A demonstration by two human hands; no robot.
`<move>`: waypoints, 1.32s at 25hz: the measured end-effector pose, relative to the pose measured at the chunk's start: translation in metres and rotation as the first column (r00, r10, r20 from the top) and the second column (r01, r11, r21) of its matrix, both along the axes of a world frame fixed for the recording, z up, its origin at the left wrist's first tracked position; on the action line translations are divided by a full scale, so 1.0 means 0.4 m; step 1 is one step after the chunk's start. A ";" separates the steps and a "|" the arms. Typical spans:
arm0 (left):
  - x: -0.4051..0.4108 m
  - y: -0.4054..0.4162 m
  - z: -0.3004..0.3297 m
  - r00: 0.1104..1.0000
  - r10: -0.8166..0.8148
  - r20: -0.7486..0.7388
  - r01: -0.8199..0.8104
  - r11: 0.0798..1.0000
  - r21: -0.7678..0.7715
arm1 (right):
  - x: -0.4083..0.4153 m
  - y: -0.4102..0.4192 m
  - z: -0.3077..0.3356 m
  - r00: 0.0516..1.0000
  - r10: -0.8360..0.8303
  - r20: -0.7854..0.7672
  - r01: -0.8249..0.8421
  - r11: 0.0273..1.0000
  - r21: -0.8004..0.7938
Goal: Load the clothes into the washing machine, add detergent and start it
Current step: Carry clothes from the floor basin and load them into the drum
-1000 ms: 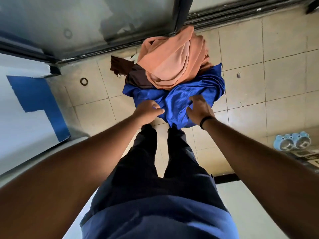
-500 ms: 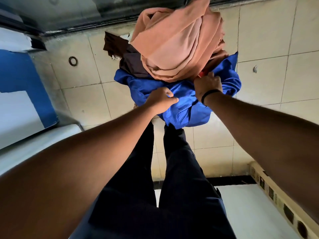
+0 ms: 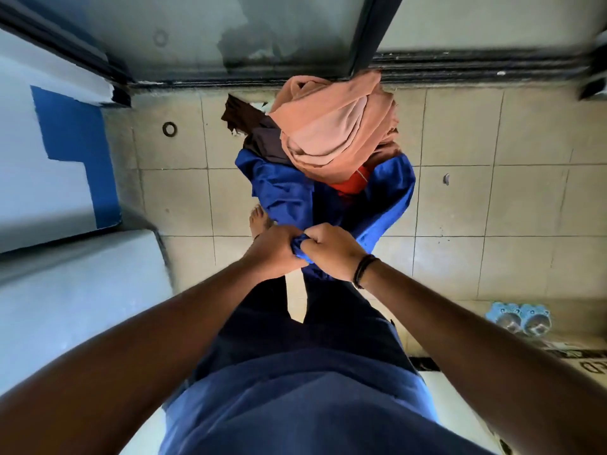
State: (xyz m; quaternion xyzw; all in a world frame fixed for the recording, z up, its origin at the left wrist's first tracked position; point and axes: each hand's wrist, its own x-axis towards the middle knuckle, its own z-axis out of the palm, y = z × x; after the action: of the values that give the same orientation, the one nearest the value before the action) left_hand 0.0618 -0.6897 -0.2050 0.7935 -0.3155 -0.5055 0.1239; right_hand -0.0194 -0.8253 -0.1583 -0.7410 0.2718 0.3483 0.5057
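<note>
1. Left hand (image 3: 274, 249): fingers curled tight, gripping a bunched edge of the blue cloth (image 3: 331, 198).
2. Right hand (image 3: 330, 249): fingers curled too, pinching the same bunched edge just beside the left hand; knuckles of both almost touching. Black band (image 3: 363, 270) round the right wrist.
3. Blue cloth: wrapped like a sack under the pile of clothes, hanging low in front of the legs above the tiled floor (image 3: 492, 208).
4. Inside and on top of the blue wrap: a peach cloth (image 3: 331, 126) heaped highest, a dark brown cloth (image 3: 253, 133) sticking out on the left, a small patch of red cloth (image 3: 351, 183) showing between peach and blue.
5. Bare foot (image 3: 259, 221) on the tiles, just left of the bundle and partly hidden by it.
6. White and blue box shape (image 3: 65, 165) at the left edge; whether the washing machine, cannot tell.
7. Glass door with dark frame (image 3: 364, 34) behind the bundle.
8. Round ring (image 3: 169, 129) set in the floor, well left of the bundle.
9. Light blue twin-bear object (image 3: 519, 318) low at the right, well apart from the bundle.
</note>
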 end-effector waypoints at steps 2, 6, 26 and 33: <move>0.009 0.030 0.059 0.998 0.035 0.050 -0.039 0.995 0.089 | 0.019 0.028 0.058 0.998 -0.030 0.063 0.030 1.000 0.002; 0.050 0.127 0.171 0.988 0.135 0.080 -0.146 0.977 0.153 | 0.019 0.082 0.112 0.976 0.106 0.192 -0.102 0.994 -0.029; 0.046 0.727 0.542 0.655 0.709 -0.264 -0.741 0.533 -0.408 | 0.011 0.551 0.092 0.973 0.045 0.227 -0.015 0.991 -0.135; -0.007 0.657 0.592 0.743 0.577 -0.339 -0.648 0.495 -0.579 | 0.031 0.520 0.166 0.840 0.205 0.503 -0.090 0.966 -0.242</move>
State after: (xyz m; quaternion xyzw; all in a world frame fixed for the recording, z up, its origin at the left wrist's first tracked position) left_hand 0.0589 -0.4268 0.0319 0.7274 -0.1645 -0.3199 0.5844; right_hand -0.0069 -0.6172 -0.0917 -0.8754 0.1007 0.1408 0.4514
